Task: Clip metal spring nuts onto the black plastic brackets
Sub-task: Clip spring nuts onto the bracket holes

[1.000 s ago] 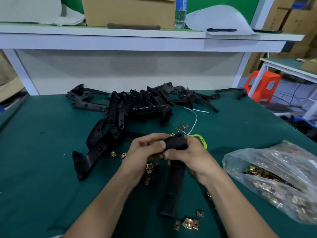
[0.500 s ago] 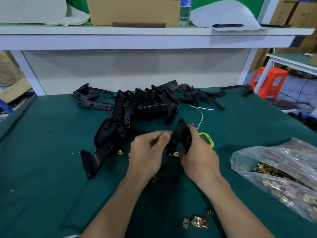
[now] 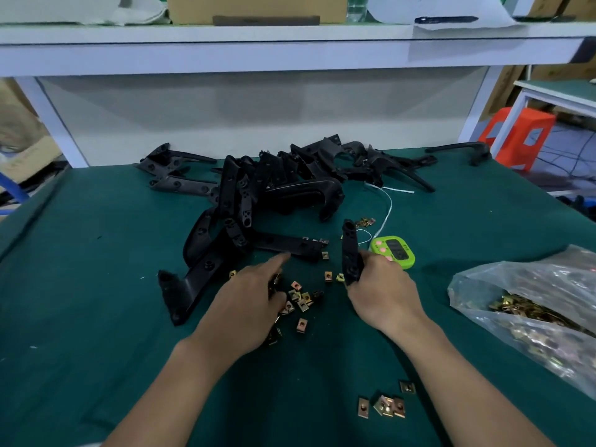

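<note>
The left hand (image 3: pixel 250 301) has let go, fingers spread over loose spring nuts (image 3: pixel 301 300) for another, while the right hand (image 3: pixel 382 285) stays clamped on the upright black bracket (image 3: pixel 350 250).

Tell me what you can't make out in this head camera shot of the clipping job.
- Head view: whether the left hand has pinched a spring nut; its palm covers the nuts.
- Lower end of the bracket, hidden inside the right hand.
- Bag of nuts, cut off by the right edge.
</note>
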